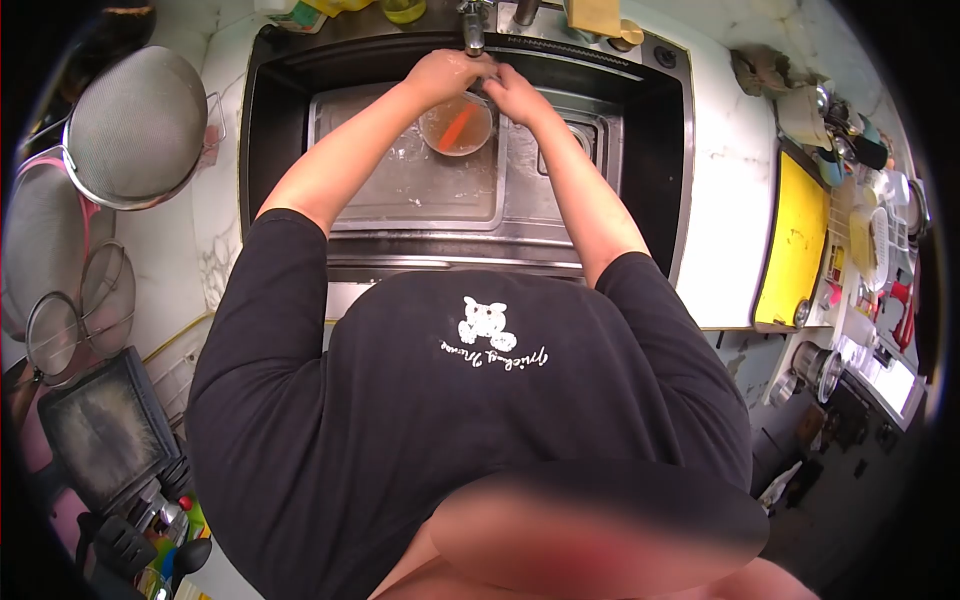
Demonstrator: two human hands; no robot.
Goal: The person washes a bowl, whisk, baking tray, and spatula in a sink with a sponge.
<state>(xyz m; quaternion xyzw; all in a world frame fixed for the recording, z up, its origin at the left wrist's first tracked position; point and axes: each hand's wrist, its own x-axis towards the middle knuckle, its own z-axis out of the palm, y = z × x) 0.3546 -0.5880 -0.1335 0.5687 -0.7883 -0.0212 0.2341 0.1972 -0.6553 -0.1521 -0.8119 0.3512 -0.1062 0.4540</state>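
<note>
My left hand [448,77] and my right hand [514,97] meet beneath the faucet [473,28], at the far side of the sink [340,190]. Both have their fingers curled in against each other. Whatever lies between them, if anything, is hidden. Just below my hands is a round bowl [430,130] of cloudy liquid, standing on a metal tray [400,195] in the sink. A long orange piece [458,128], carrot-like in colour and shape, lies in the bowl.
Strainers [135,125] hang at the left, above a square pan [105,430]. A yellow cutting board [790,240] stands at the right, beside a crowded dish rack [880,230]. Bottles and a yellow block [594,16] line the sink's back edge.
</note>
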